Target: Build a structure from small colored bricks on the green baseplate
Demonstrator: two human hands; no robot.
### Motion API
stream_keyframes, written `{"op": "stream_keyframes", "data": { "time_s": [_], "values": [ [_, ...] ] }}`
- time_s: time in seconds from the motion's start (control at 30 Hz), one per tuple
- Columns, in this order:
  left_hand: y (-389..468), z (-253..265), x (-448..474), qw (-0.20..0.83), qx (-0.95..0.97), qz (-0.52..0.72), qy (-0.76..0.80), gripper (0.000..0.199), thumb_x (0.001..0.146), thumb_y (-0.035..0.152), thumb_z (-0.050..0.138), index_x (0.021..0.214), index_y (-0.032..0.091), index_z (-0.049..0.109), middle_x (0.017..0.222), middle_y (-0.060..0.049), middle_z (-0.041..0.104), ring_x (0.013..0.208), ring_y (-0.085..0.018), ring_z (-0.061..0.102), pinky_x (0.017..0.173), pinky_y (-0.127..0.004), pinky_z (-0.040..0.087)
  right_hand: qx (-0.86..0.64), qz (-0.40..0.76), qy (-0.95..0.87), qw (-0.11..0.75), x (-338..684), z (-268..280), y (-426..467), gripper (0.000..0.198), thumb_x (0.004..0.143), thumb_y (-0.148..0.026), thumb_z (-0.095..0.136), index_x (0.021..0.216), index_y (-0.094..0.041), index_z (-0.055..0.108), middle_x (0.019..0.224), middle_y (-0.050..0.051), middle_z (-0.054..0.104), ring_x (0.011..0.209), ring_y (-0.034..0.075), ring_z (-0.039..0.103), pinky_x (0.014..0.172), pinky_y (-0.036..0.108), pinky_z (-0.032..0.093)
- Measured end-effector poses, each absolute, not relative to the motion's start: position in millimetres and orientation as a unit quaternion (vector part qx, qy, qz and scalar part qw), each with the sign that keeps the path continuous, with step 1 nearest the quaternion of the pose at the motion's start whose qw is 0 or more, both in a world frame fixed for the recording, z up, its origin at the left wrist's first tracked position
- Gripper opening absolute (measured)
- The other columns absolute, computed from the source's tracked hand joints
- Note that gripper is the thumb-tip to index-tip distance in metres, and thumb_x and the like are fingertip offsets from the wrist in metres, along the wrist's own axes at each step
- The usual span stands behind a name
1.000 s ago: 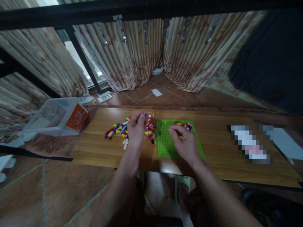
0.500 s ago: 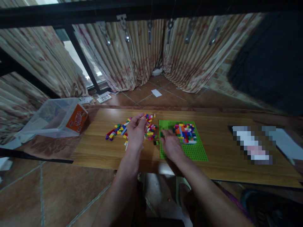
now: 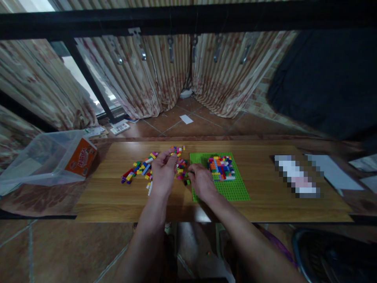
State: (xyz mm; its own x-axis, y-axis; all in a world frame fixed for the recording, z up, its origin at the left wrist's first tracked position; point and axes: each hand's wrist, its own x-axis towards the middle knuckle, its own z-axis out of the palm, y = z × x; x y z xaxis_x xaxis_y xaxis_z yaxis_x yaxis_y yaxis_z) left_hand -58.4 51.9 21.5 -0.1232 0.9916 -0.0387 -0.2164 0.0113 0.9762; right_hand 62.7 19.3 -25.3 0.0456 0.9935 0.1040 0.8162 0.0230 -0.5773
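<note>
Right hand (image 3: 202, 182) has moved left across the studded green baseplate (image 3: 235, 191).

Orange label (image 3: 80, 158) on bin (image 3: 53, 151), characters illegible

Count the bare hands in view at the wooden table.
2. The left hand is over the loose bricks; the right hand is at the left edge of the green baseplate. Whether either holds a brick can't be told.

Dim light, apparently from the left window (image 3: 77, 72), leaves details soft.
</note>
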Motion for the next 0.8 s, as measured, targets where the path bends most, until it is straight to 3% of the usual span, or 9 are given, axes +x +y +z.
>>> {"op": "stream_keyframes", "data": {
  "time_s": [0.17, 0.53, 0.67, 0.8],
  "values": [
    [50.8, 22.8, -53.4, 0.527, 0.421, 0.559, 0.483, 0.029, 0.071, 0.029, 0.068, 0.094, 0.012, 0.067, 0.055, 0.005, 0.057, 0.043, -0.005, 0.042, 0.043, -0.018, 0.031, -0.623, 0.193, -0.663, 0.367, 67.3, -17.2, 13.3, 0.024, 0.086, -0.011, 0.052, 0.102, -0.017, 0.07, 0.098, 0.008, 0.069, 0.09, 0.019, 0.064, 0.084, 0.03, 0.048],
    [50.9, 14.1, -45.7, 0.503, 0.481, 0.521, 0.494, 0.035, 0.073, 0.034, 0.068, 0.101, 0.013, 0.067, 0.061, 0.003, 0.061, 0.044, -0.006, 0.043, 0.043, -0.018, 0.035, -0.633, 0.136, -0.607, 0.461, 124.8, -0.8, 5.6, 0.022, 0.087, -0.021, 0.052, 0.095, -0.021, 0.073, 0.095, 0.006, 0.073, 0.087, 0.02, 0.067, 0.083, 0.034, 0.05],
    [50.5, 12.2, -43.3, 0.503, 0.489, 0.51, 0.498, 0.034, 0.074, 0.034, 0.066, 0.101, 0.013, 0.068, 0.063, 0.002, 0.062, 0.044, -0.006, 0.044, 0.044, -0.019, 0.035, -0.682, 0.102, -0.56, 0.459, 166.6, 1.6, 4.2, 0.021, 0.083, -0.028, 0.056, 0.088, -0.019, 0.074, 0.089, 0.007, 0.072, 0.078, 0.02, 0.066, 0.073, 0.033, 0.051],
    [50.8, 10.0, -39.8, 0.508, 0.503, 0.497, 0.491, 0.031, 0.075, 0.031, 0.065, 0.101, 0.014, 0.067, 0.064, 0.002, 0.063, 0.044, -0.006, 0.043, 0.044, -0.02, 0.035, -0.676, 0.073, -0.591, 0.435, 192.0, -4.4, 4.4, 0.022, 0.082, -0.031, 0.057, 0.086, -0.02, 0.076, 0.092, 0.008, 0.068, 0.082, 0.021, 0.064, 0.077, 0.036, 0.05]
  ]
}}
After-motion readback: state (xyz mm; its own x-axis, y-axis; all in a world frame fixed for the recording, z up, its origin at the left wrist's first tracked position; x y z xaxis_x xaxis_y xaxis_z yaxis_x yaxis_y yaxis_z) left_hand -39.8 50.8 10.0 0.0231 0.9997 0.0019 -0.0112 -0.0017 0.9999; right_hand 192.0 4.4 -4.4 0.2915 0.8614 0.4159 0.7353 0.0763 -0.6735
